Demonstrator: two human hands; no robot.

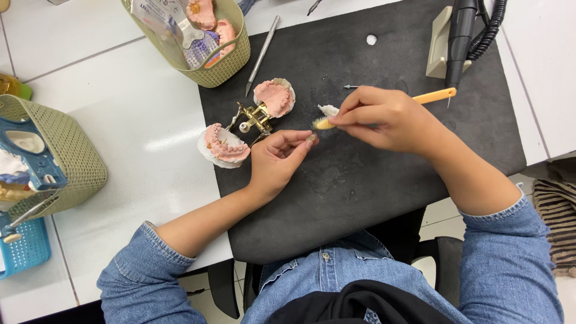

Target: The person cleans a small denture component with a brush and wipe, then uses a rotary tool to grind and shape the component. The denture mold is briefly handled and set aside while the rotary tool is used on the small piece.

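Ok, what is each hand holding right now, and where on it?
Right hand grips the orange-handled tool near its front end. Left hand pinches something tiny at its fingertips; too small to identify.

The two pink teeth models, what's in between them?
A small brass hinge frame joins the upper model and lower model, seen from the head camera.
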